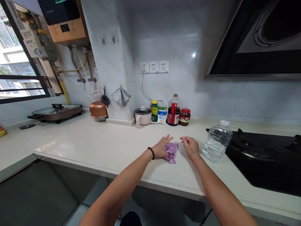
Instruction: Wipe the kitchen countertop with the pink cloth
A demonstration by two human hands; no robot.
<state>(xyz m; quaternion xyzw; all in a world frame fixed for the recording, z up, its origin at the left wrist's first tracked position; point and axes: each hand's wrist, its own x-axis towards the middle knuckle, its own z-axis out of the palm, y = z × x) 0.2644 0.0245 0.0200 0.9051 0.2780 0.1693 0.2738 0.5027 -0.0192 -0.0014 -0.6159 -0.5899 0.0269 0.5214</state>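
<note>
A crumpled purple cloth (172, 153) lies on the counter in the head view. My left hand (161, 148), with a dark beaded bracelet at the wrist, rests against its left side. The fingers of that hand are stretched out and spread, and the thumb lies over the cloth's edge. Just right of the cloth, apart from it, is my right hand (191, 147) with its fingers curled in; nothing shows in it. Close by on the right stands a clear plastic bottle (216, 142) with a white cap, partly filled with clear liquid.
Along the wall stand a pink pot (143, 117), a green bottle (154, 111), a blue-and-white packet (162, 115), a dark sauce bottle (173, 117) and a red-lidded jar (184, 117). A black gas stove (265, 157) sits at right; an electric pan (56, 113) is at far left.
</note>
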